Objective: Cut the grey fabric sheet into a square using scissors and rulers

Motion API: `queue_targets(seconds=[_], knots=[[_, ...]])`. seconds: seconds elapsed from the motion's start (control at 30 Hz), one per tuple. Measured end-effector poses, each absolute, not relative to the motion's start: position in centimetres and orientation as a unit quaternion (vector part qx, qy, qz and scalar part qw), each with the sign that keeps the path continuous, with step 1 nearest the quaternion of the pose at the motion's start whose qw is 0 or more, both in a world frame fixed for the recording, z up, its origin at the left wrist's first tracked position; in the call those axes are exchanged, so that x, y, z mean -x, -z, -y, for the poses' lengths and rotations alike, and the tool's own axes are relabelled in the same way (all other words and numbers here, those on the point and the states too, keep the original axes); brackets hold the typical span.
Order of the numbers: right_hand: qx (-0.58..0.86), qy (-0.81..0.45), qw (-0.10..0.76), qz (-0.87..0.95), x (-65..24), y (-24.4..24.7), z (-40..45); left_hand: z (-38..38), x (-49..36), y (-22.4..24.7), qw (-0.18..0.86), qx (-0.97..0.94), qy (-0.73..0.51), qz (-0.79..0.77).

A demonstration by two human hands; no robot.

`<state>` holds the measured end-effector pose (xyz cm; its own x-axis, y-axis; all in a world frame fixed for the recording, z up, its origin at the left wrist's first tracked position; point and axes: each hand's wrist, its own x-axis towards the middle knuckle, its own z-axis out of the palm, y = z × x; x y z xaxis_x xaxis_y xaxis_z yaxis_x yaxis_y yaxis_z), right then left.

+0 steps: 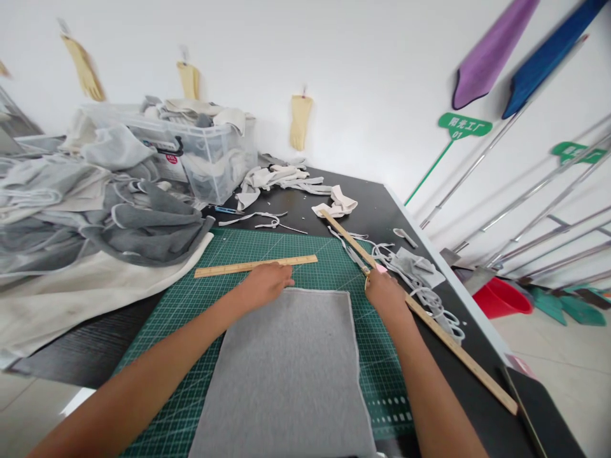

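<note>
A grey cloth (291,375) lies flat on the green cutting mat (157,337). My left hand (268,284) is at the cloth's top left corner, its fingers pressed together, just below a short wooden ruler (214,271). Right of the cloth's top edge, my right hand (383,292) is closed round the handles of scissors (356,256), whose blades point away to the upper left. Beneath that hand runs a long wooden ruler (458,350), slanting across the mat's right side. Whether the left fingertips pinch cloth is too small to tell.
Grey and white fabric (143,222) is heaped at the left beside a clear plastic box (210,159) of cloth. Fabric strips (429,299) lie right of the mat, and scraps (281,178) behind it. A red bucket (501,298) stands on the floor at right.
</note>
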<state>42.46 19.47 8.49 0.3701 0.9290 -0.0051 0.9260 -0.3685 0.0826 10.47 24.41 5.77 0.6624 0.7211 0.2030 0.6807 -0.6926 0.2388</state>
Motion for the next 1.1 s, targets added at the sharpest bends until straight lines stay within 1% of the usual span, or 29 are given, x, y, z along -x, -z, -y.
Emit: queue_targets(seconds=[0.1,0.27,0.57,0.73,0.8,0.9,1.0,1.1], knots=[[-0.821,-0.014,0.059,-0.568,-41.9,-8.9,-19.0,-24.2,-10.3,-6.1,0.105,-0.91,-0.166,-0.366],[-0.818,0.002,0.08,-0.57,-41.6,-9.3,-18.7,-23.0,-11.1,-5.8,0.095,-0.922,-0.162,-0.337],[-0.815,-0.002,0.079,-0.574,-41.8,-8.8,-19.4,-22.9,-11.3,-5.5,0.16,-0.91,-0.158,-0.35],[-0.82,0.01,0.081,-0.567,-42.2,-8.1,-20.2,-23.2,-11.2,-5.9,0.173,-0.883,-0.2,-0.388],[-0.822,0.017,0.081,-0.564,-42.5,-8.0,-20.4,-23.5,-10.9,-6.3,0.158,-0.865,-0.23,-0.417],[-0.823,0.028,0.08,-0.562,-42.9,-8.2,-20.5,-24.3,-10.1,-7.0,0.096,-0.828,-0.264,-0.485],[-0.822,0.04,0.08,-0.562,-43.2,-8.3,-20.5,-25.5,-8.8,-7.1,0.03,-0.791,-0.258,-0.554],[-0.827,0.032,0.075,-0.557,-43.4,-8.4,-20.5,-26.9,-7.5,-6.8,-0.007,-0.757,-0.231,-0.61]])
